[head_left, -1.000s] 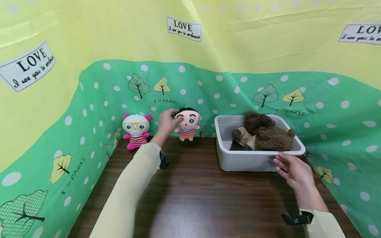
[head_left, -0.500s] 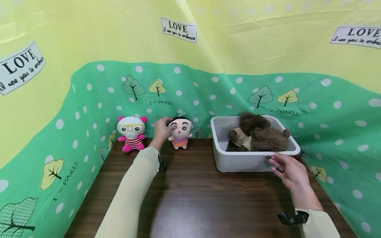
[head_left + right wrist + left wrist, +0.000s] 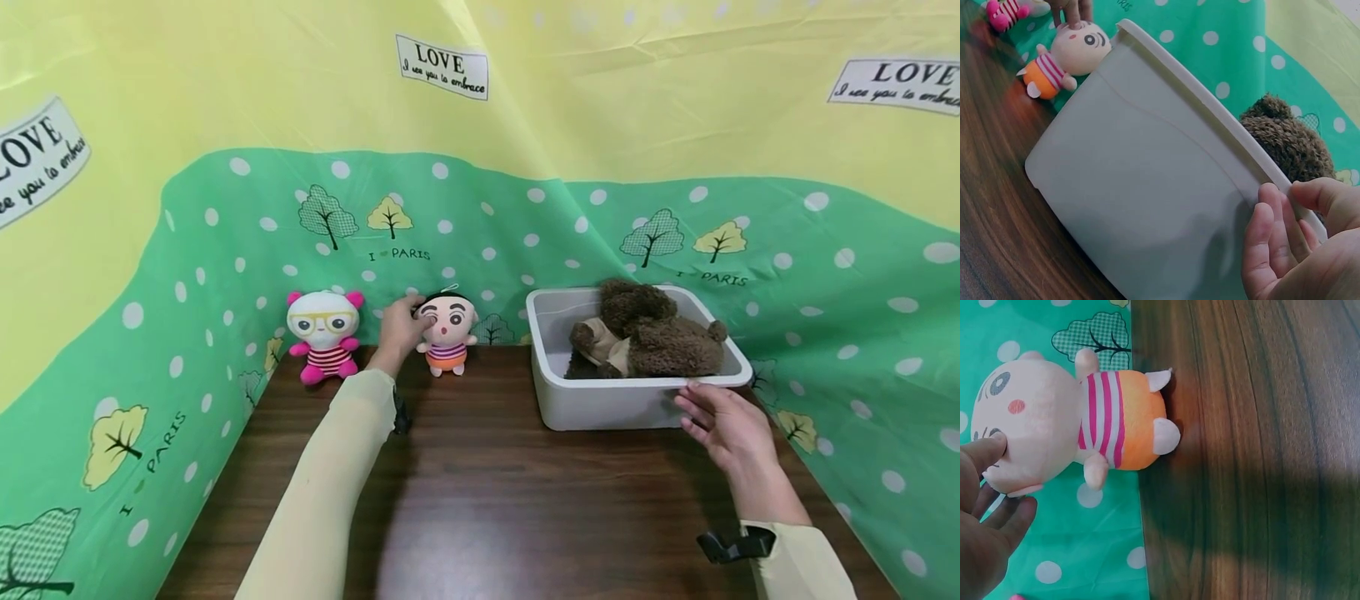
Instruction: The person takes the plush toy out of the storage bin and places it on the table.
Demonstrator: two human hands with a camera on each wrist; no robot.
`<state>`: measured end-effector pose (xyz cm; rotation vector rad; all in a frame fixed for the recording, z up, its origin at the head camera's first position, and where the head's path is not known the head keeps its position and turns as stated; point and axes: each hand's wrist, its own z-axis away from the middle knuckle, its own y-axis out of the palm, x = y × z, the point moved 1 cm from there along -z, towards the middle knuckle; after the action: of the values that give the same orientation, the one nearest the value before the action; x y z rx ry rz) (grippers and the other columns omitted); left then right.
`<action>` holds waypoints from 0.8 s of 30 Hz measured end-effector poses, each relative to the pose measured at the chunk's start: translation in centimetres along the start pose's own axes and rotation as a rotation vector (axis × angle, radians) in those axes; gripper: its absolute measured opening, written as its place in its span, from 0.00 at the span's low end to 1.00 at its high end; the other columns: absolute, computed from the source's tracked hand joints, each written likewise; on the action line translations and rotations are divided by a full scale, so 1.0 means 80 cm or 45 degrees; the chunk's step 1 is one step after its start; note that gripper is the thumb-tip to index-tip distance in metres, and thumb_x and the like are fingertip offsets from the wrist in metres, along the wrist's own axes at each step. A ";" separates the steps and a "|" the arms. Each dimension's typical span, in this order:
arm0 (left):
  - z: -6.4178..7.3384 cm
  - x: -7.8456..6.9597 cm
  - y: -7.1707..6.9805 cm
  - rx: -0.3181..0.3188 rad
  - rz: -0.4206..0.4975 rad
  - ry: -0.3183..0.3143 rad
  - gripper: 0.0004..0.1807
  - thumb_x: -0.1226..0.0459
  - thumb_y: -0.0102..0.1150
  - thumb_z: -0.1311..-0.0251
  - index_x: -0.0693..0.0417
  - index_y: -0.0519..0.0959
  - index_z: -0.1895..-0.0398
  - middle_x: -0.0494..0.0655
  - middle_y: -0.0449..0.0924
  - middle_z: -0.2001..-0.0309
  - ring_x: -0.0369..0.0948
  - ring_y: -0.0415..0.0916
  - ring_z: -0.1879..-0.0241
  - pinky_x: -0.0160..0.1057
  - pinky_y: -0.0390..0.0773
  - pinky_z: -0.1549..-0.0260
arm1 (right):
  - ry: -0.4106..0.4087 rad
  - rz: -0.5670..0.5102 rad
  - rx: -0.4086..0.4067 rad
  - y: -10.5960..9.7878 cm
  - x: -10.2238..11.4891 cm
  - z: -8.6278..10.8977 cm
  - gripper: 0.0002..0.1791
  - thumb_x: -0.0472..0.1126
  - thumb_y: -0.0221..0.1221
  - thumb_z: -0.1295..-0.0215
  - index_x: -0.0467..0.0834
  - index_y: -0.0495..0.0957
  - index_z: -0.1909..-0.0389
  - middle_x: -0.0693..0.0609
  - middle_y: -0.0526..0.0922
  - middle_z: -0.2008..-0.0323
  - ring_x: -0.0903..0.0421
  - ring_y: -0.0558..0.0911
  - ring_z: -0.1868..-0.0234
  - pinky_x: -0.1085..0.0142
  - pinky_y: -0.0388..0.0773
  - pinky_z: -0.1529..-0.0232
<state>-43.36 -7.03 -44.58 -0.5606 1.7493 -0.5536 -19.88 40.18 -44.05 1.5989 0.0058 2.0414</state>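
My left hand (image 3: 400, 330) holds a plush doll (image 3: 447, 330) by the side of its head, the thumb on its face. This doll has black hair, a striped top and orange shorts; in the left wrist view its feet are at the tabletop by the back cloth. Left of it sits a pink and white plush panda (image 3: 323, 337) with yellow glasses. My right hand (image 3: 731, 429) pinches the front rim of a grey plastic bin (image 3: 615, 408), thumb on top and fingers below. A brown, curly plush animal (image 3: 675, 346) lies inside the bin, its face not visible.
A dark wood-grain table (image 3: 480, 500) lies under everything. Green and yellow printed cloth (image 3: 495, 208) stands close behind the toys and along both sides. The bin stands at the back right, near the right-hand cloth.
The doll has come down to the tabletop and slightly left, my left hand still on its head. The whole head view has shifted a little. My right hand keeps hold of the bin rim.
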 end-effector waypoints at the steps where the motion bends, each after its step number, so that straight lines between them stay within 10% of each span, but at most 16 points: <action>1: 0.000 0.000 -0.001 0.005 -0.004 -0.002 0.27 0.63 0.67 0.33 0.58 0.76 0.32 0.57 0.79 0.36 0.54 0.78 0.41 0.52 0.80 0.45 | 0.001 -0.001 0.004 0.000 0.000 0.000 0.03 0.44 0.69 0.33 0.50 0.86 0.63 0.58 0.91 0.67 0.61 0.90 0.65 0.63 0.86 0.69; 24: 0.008 -0.016 -0.017 0.025 -0.047 0.002 0.33 0.57 0.69 0.34 0.57 0.72 0.28 0.57 0.74 0.31 0.54 0.71 0.33 0.54 0.73 0.35 | -0.005 0.054 0.006 -0.003 0.000 -0.002 0.03 0.45 0.69 0.33 0.51 0.86 0.63 0.58 0.90 0.67 0.61 0.90 0.65 0.63 0.86 0.69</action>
<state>-42.33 -7.33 -42.91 -0.5797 1.7364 -0.5963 -19.91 40.46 -44.17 1.6186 -0.0246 2.0720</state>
